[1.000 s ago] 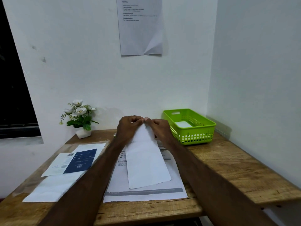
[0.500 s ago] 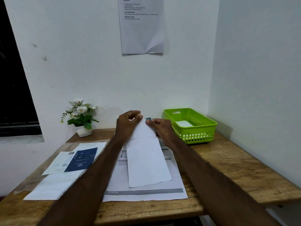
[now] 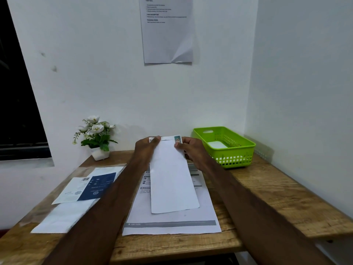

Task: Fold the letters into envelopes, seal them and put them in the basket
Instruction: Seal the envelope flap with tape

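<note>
Both hands, left hand (image 3: pixel 147 148) and right hand (image 3: pixel 191 150), pinch the folded letter (image 3: pixel 172 180) at its far corners; thin, floppy paper, best taken by the edges.

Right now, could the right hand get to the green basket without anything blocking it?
Probably yes: the right hand holds the folded paper just left of the basket, with only bare table between.

A small white pot of white flowers (image 3: pixel 96 137) stands at the worktop's (image 3: pixel 277 192) far-left corner, against the wall; a printed sheet (image 3: pixel 168 31), its lower right corner creased, hangs on the wall above the far edge; a dark window (image 3: pixel 17 92) lies left.
</note>
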